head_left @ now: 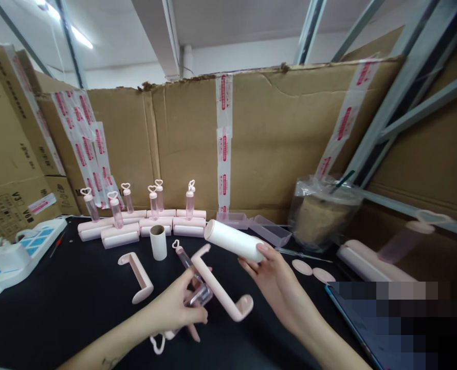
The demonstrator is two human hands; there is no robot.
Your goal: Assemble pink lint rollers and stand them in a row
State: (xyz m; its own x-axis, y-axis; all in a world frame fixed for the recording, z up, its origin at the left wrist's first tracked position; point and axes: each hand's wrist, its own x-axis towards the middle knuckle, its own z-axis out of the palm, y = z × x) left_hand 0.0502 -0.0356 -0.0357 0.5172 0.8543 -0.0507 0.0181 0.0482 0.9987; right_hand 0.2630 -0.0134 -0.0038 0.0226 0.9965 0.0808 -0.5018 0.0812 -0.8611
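Observation:
My left hand [184,306] is closed around the clear plastic part of a lint roller handle. A pink roller frame [222,290] slants just beyond its fingers; whether the two are joined is hidden. One heart-shaped loop [158,344] pokes out below this hand, and another clear handle [184,257] with a heart loop shows above it. In my right hand [272,272], fingers wrap the near end of a white lint roll [234,240], tilted above the table, a pink cap on its far end. Another pink frame [140,277] lies to the left, near an upright hollow roll [159,244].
Several finished-looking pink lint rollers [122,235] line the back left. Clear trays [270,231], a screwdriver [305,255], pink discs [302,267] and a bagged drink [321,216] are right of centre. A power strip [28,252] sits left; another roller [375,262] and a blue-edged device [347,313], right.

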